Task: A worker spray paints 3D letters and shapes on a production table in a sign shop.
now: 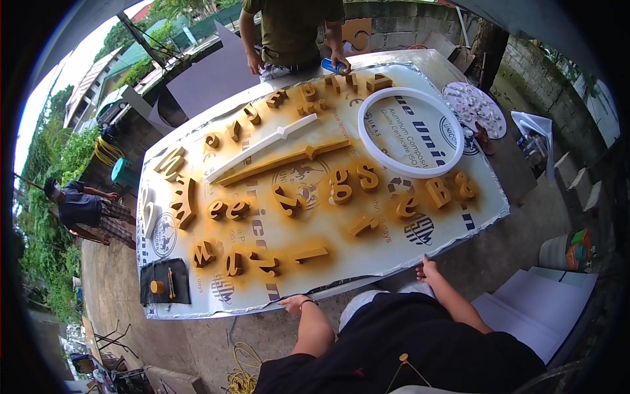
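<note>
Before me lies a wide white printed panel [374, 253], bordered with silvery foil, bearing several letters painted gold with overspray around them. My left hand [294, 303] is at its near edge, fingers closed over the rim. Farther right, my right hand [426, 269] grips the same edge. Closest to my left hand are a gold letter "l" [312, 255] and other small gold letters; a gold letter "r" [365, 226] lies nearest my right. A white ring [365, 146], a white bar [259, 149] and a gold bar [285, 162] rest farther up the panel.
Across the panel a person [292, 29] holds a blue spray can [335, 66]. Another person [85, 210] stands at the left. A round board of white pieces [474, 108] is at the right. White sheets [525, 315] and a bucket [561, 249] sit near my right; yellow cable [246, 368] lies below.
</note>
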The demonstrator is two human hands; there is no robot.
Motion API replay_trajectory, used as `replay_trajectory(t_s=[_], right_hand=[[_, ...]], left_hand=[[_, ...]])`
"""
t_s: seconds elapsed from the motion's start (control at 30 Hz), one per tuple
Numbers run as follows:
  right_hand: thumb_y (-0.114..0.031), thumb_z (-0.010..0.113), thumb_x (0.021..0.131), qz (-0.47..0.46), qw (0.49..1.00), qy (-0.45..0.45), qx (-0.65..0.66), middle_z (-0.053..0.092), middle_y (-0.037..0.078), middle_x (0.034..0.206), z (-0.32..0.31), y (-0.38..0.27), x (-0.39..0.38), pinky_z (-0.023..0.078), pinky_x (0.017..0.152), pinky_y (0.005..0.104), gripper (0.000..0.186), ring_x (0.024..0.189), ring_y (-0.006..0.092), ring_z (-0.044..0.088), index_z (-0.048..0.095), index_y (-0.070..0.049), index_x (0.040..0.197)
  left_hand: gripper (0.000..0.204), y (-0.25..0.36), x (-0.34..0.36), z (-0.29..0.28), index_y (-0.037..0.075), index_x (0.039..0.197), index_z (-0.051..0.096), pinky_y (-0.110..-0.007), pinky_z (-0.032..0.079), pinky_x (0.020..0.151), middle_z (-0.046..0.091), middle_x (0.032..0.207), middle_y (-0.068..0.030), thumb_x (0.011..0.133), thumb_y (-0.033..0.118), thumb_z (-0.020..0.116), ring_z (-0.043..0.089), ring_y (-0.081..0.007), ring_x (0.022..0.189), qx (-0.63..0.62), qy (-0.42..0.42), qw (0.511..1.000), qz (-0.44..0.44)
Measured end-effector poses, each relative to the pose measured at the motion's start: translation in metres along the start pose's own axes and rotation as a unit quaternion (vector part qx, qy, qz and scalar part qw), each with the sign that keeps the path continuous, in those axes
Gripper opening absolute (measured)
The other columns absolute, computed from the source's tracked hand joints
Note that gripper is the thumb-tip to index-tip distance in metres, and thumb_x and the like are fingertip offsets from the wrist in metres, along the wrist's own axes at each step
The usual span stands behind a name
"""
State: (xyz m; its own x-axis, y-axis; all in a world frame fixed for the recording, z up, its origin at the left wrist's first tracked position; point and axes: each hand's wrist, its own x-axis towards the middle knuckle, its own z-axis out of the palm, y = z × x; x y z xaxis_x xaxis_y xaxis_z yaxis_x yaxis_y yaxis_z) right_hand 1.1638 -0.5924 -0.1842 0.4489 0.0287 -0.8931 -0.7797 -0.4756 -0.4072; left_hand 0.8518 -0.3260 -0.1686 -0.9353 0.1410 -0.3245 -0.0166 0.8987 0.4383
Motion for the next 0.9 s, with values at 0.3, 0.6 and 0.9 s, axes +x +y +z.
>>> replay_trajectory(t_s=[0.3,0.6,0.9], right_hand=[[-0.044,0.037,0.08,-0.001,1.0,-0.001,-0.001,0.049,0.003,0.058,-0.0003,0.0002,0.0001,0.04,0.043,0.0316,0.035,0.043,0.013,0.042,0.045,-0.01,0.079],[-0.047,0.038,0.078,0.002,1.0,-0.004,0.001,0.049,0.003,0.059,-0.0011,0.002,0.0051,0.04,0.043,0.0325,0.037,0.043,0.0137,0.042,0.045,-0.01,0.079],[-0.047,0.037,0.079,-0.005,1.0,-0.002,0.001,0.049,0.003,0.059,-0.0003,0.0004,-0.0003,0.041,0.043,0.0323,0.038,0.043,0.0137,0.042,0.046,-0.01,0.079]], left_hand=[[0.069,-0.001,0.0035,0.0044,-0.009,0.071,0.056,-0.044,0.044,0.061,0.056,0.074,-0.0237,0.079,0.05,0.022,0.055,-0.0361,0.07,0.014,-0.005,1.0,-0.01],[0.069,-0.0007,-0.0019,0.0005,-0.009,0.071,0.056,-0.044,0.044,0.062,0.056,0.073,-0.0236,0.079,0.05,0.021,0.055,-0.0363,0.07,0.02,0.013,1.0,0.012],[0.068,-0.002,0.008,0.0079,-0.009,0.07,0.056,-0.044,0.045,0.061,0.056,0.073,-0.0233,0.079,0.05,0.022,0.055,-0.036,0.07,0.023,-0.004,1.0,-0.019]])
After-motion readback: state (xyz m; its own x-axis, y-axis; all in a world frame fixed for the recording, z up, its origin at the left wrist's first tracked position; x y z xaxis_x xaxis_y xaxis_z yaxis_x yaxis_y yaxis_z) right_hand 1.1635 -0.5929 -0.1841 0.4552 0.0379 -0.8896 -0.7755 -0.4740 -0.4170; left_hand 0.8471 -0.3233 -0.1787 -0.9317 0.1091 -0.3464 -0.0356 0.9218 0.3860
